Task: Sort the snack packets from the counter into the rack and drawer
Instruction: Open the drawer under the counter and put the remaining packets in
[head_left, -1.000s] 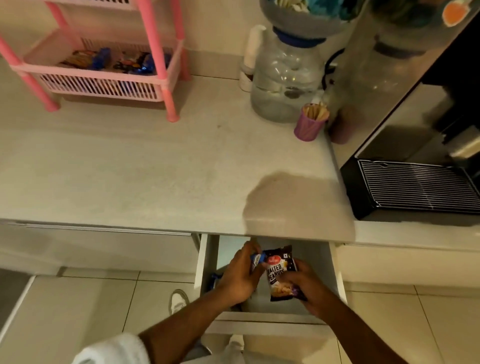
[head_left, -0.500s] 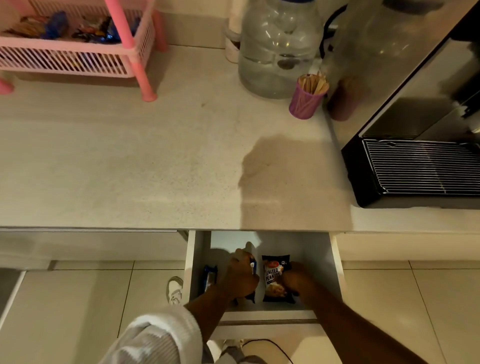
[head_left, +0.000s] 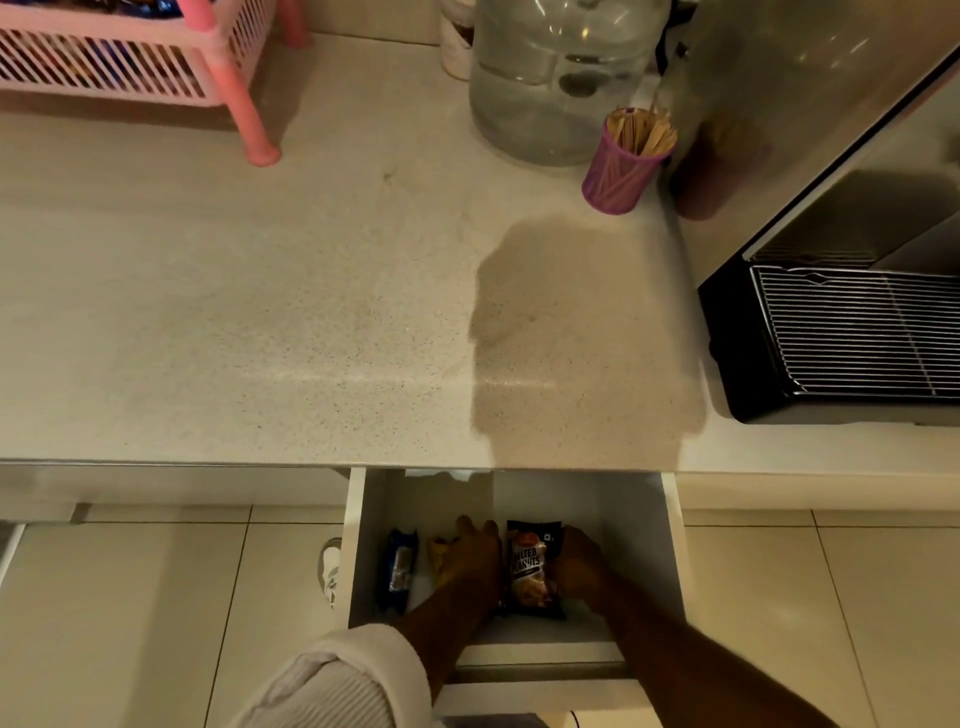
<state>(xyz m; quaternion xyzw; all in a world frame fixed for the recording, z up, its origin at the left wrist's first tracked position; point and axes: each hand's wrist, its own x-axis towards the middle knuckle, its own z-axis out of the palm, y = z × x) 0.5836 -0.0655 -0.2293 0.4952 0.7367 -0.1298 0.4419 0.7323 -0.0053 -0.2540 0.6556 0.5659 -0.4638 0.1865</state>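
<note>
The white drawer (head_left: 540, 652) under the counter stands pulled out. Both my hands are down inside it. A black salted peanuts packet (head_left: 529, 569) lies lengthwise on the drawer floor between them. My right hand (head_left: 579, 564) curls around its right edge. My left hand (head_left: 475, 553) presses against its left side, fingers pointing to the back; what lies under that palm is hidden. A yellow packet (head_left: 438, 553) peeks out left of my left hand, and a blue packet (head_left: 399, 567) lies near the drawer's left wall. The pink rack (head_left: 130, 67), at the counter's far left, holds dark packets.
A water jug (head_left: 550, 88) and a purple cup of wooden sticks (head_left: 621, 171) stand at the back of the pale counter (head_left: 260, 312). A steel machine with a black drip grille (head_left: 852, 332) fills the right. A shoe (head_left: 330, 569) shows on the tiled floor.
Both hands have gone deeper into the drawer, lowering the peanuts packet to its floor. The blue packet edge in my left hand is now out of sight. The view tilted down and closer.
</note>
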